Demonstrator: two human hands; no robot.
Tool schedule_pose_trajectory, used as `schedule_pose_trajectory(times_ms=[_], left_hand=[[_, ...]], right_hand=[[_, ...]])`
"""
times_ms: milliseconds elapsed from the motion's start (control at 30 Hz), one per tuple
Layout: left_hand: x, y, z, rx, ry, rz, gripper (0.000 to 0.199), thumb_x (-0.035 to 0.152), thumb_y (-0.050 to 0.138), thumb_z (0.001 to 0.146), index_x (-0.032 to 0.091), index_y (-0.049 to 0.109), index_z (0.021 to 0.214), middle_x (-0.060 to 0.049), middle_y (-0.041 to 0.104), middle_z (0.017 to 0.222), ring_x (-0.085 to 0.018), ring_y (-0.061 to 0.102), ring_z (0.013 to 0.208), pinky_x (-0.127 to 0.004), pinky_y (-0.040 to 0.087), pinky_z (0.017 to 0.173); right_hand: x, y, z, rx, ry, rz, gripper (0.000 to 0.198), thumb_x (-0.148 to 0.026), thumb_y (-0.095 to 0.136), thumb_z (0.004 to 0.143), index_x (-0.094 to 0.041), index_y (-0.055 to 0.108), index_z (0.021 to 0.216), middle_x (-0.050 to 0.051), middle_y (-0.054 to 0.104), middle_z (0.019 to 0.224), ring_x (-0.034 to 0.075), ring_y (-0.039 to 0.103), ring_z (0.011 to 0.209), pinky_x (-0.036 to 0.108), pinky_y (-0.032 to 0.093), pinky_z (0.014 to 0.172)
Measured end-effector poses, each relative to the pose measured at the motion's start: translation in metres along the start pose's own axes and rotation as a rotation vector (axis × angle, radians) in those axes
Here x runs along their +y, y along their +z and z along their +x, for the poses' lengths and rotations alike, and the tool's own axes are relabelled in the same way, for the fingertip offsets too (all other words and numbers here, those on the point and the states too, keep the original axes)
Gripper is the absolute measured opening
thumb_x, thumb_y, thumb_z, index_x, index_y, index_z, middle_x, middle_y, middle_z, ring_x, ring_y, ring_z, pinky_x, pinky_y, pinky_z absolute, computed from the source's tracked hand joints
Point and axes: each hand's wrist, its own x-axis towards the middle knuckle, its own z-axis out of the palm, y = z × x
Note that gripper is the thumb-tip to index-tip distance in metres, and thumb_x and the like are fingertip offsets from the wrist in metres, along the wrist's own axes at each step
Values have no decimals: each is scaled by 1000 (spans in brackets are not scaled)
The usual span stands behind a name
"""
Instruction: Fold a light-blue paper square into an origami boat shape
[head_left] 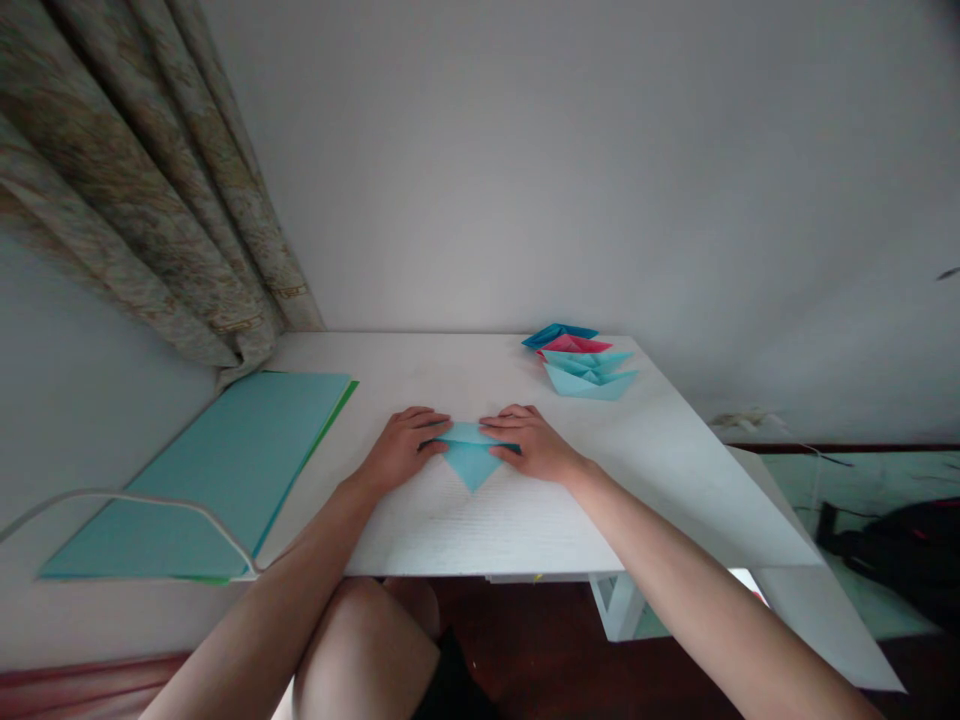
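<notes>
Both the left hand (401,447) and the right hand (529,444) lie flat with fingers spread, pressing a folded blue paper (470,454) between their fingertips on the white table (465,530). Finished paper boats (581,362) sit well beyond the right fingers; a stack of paper sheets (217,470) lies off past the left fingers.

Matt blue paper triangle (470,456) lies on a smooth white table (660,450), beside a patterned cloth curtain (150,220).

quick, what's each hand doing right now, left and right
Left hand: open, fingers flat, pressing the left side of the folded light blue paper.
Right hand: open, fingers flat, pressing the paper's right side.
</notes>
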Motion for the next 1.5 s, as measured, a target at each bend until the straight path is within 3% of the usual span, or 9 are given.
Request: schedule_pose_trajectory(times_ms=[133,400,533,767,1033,1233,1500], left_hand=[[-4,1,6,18,-78,-23,30,33,64,86,27,69,116,-6,71,113,-25,61,108,-47,48,94],[3,-6,-1,10,13,-12,26,31,61,89,26,70,113,-8,72,110,-24,63,102,-44,48,89],[7,-6,-5,-44,73,20,32,18,51,93,28,66,119,-7,67,122,-23,59,117,-46,43,96],[7,-3,-9,-114,108,-21,55,-3,39,84,28,61,124,-7,60,133,-21,55,123,-50,41,102],[4,2,-7,-30,205,-75,49,-2,40,84,22,65,119,-9,65,125,-22,59,115,-43,50,95],[6,1,-6,-23,193,-64,51,-2,41,84,24,65,120,-8,65,124,-21,60,113,-43,51,94],[4,2,-6,19,249,-74,61,-6,41,70,22,67,117,-10,66,122,-24,60,112,-46,51,92]], right_hand=[[-1,0,1,4,33,3,34,-33,58,91,-30,63,125,3,65,125,23,54,109,42,41,93],[-1,3,2,8,8,25,32,-30,58,92,-30,64,123,-1,64,127,23,52,106,42,40,94],[-1,3,2,-16,-11,16,32,-29,56,93,-29,64,124,-1,63,129,22,51,108,43,40,95],[-1,3,3,-36,-37,27,31,-27,53,94,-29,64,123,-1,61,132,22,50,111,43,39,96],[0,5,3,-61,-42,31,32,-28,49,96,-28,63,125,2,61,132,23,48,112,44,38,96],[0,3,4,-62,-38,57,31,-27,51,95,-27,64,123,0,61,132,23,47,111,43,36,97],[-10,5,4,-63,51,7,36,-18,52,91,-29,64,123,1,62,131,21,49,111,41,34,97]])
